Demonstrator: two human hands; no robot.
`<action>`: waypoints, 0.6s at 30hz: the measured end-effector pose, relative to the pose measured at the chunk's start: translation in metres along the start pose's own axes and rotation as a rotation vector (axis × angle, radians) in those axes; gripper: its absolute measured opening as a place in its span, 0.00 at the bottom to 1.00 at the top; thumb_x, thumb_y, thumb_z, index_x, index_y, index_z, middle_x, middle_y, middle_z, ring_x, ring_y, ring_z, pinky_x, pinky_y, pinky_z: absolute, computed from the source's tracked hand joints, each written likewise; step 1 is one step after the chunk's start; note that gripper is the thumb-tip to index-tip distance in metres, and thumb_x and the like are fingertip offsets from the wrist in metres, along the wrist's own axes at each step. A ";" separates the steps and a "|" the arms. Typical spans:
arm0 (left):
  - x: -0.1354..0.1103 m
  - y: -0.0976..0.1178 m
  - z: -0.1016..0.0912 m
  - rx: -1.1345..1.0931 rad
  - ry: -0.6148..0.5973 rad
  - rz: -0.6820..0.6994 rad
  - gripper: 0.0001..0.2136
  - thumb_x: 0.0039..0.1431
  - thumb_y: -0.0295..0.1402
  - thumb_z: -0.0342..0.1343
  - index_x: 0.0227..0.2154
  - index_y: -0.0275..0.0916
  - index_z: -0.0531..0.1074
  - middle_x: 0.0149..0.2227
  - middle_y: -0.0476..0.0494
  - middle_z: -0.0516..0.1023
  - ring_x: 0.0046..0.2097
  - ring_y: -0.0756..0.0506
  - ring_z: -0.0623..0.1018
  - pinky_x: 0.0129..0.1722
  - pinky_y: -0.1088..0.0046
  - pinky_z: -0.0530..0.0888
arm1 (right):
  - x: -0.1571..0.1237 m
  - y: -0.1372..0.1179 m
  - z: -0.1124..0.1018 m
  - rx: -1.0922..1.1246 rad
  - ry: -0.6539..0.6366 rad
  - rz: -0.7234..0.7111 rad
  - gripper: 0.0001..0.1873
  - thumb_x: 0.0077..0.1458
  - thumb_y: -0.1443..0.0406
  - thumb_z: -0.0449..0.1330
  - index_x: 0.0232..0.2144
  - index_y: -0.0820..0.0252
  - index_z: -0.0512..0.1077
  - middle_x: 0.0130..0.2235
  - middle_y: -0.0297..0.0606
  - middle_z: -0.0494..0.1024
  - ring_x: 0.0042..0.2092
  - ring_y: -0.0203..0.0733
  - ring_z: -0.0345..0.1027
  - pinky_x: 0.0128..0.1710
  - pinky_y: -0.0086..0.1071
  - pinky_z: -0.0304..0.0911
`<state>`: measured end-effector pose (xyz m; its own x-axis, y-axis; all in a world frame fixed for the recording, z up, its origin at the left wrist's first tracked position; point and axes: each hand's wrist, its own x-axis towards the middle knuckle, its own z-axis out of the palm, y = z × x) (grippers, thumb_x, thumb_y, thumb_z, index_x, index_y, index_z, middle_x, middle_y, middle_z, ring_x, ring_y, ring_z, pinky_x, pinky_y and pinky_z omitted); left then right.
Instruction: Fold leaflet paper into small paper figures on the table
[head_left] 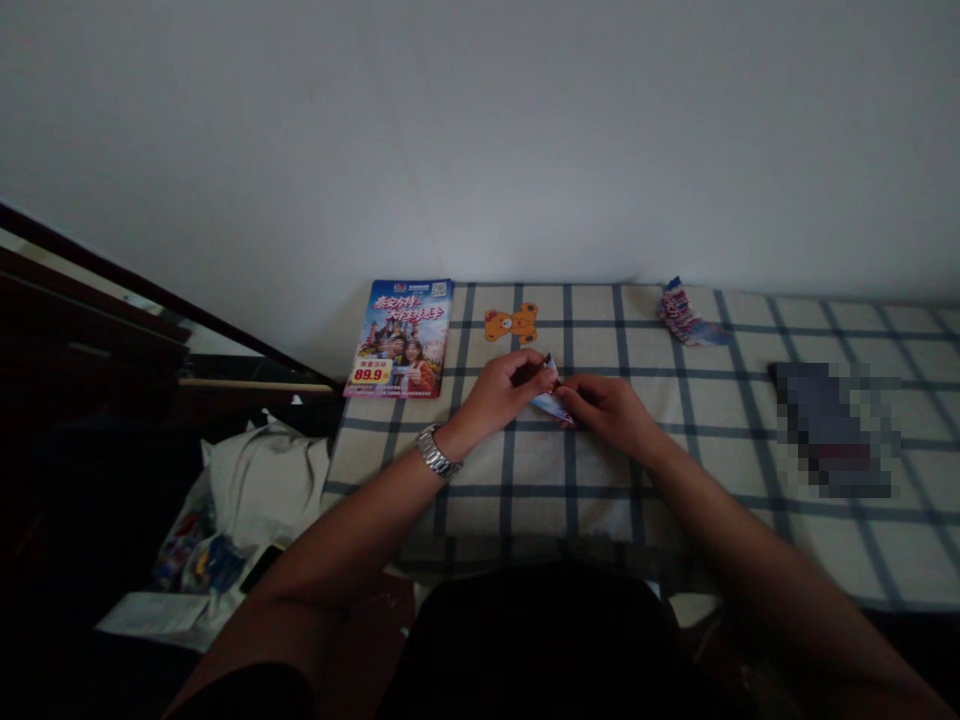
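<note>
My left hand (pixel 517 385), with a metal watch (pixel 438 452) on its wrist, pinches a small folded piece of printed paper (pixel 555 407). From the other side, the fingertips of my right hand (pixel 606 408) are closed on the same paper, close to the left thumb. The paper is narrow, with white, blue and reddish print; the fingers cover part of it. Left of my hands lies a stack of printed leaflets (pixel 409 335). Beyond my right hand is a bunch of folded paper pieces (pixel 681 318) in similar colours.
A checked cloth (pixel 600 490) covers the table against the wall (pixel 525 150). A flat bear-shaped figure (pixel 511 323) is just beyond my hands. At the right lies a pixelated dark object (pixel 832 430). A pale bag (pixel 266 475) and plastic-wrapped items stand below at left.
</note>
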<state>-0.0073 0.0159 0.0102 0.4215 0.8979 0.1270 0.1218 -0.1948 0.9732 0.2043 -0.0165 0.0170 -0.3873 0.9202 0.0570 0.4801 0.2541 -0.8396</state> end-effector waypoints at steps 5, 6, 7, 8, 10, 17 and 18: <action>0.000 0.001 -0.006 0.074 -0.095 0.001 0.19 0.66 0.51 0.60 0.31 0.38 0.74 0.29 0.49 0.74 0.31 0.49 0.72 0.31 0.74 0.66 | 0.000 -0.001 0.000 -0.006 0.022 -0.012 0.21 0.69 0.51 0.56 0.29 0.56 0.74 0.26 0.33 0.78 0.28 0.39 0.69 0.30 0.32 0.59; 0.000 0.000 -0.006 0.081 -0.095 -0.004 0.19 0.67 0.50 0.59 0.32 0.38 0.74 0.29 0.49 0.74 0.31 0.49 0.72 0.30 0.74 0.66 | 0.000 -0.001 0.000 0.005 0.022 -0.012 0.21 0.69 0.51 0.56 0.30 0.56 0.74 0.26 0.34 0.79 0.28 0.40 0.69 0.31 0.32 0.60; 0.000 0.000 -0.006 0.083 -0.083 -0.009 0.19 0.67 0.50 0.59 0.32 0.38 0.74 0.29 0.49 0.74 0.31 0.49 0.72 0.30 0.74 0.66 | 0.000 0.000 0.001 0.016 0.022 -0.011 0.21 0.70 0.50 0.56 0.31 0.56 0.75 0.27 0.34 0.79 0.29 0.40 0.70 0.31 0.32 0.61; 0.000 -0.001 -0.005 0.081 -0.067 -0.010 0.19 0.67 0.50 0.59 0.33 0.38 0.75 0.29 0.49 0.74 0.31 0.49 0.72 0.30 0.74 0.66 | -0.001 0.000 0.001 0.032 0.022 -0.007 0.21 0.70 0.50 0.55 0.32 0.56 0.75 0.27 0.34 0.80 0.29 0.40 0.71 0.32 0.32 0.62; -0.001 -0.001 -0.004 0.066 -0.031 -0.007 0.18 0.67 0.50 0.59 0.34 0.37 0.75 0.30 0.48 0.74 0.32 0.48 0.73 0.32 0.73 0.67 | -0.001 0.000 0.001 0.080 0.002 0.010 0.21 0.70 0.50 0.55 0.32 0.56 0.75 0.28 0.35 0.81 0.30 0.41 0.74 0.33 0.33 0.65; 0.000 -0.001 -0.003 0.051 0.014 -0.008 0.17 0.67 0.49 0.60 0.34 0.38 0.76 0.30 0.49 0.74 0.33 0.48 0.73 0.33 0.74 0.68 | -0.003 -0.004 -0.003 0.143 -0.093 0.032 0.22 0.72 0.48 0.52 0.33 0.54 0.75 0.30 0.35 0.83 0.29 0.42 0.77 0.33 0.34 0.70; 0.000 -0.001 -0.004 0.047 0.008 -0.012 0.18 0.67 0.49 0.60 0.34 0.37 0.76 0.30 0.48 0.75 0.33 0.48 0.73 0.33 0.74 0.69 | -0.003 -0.004 -0.003 0.123 -0.091 0.021 0.22 0.72 0.49 0.52 0.32 0.54 0.75 0.30 0.35 0.83 0.29 0.42 0.76 0.33 0.34 0.70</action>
<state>-0.0108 0.0175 0.0098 0.4126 0.9034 0.1170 0.1693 -0.2023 0.9646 0.2064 -0.0192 0.0218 -0.4506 0.8927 -0.0053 0.3909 0.1920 -0.9002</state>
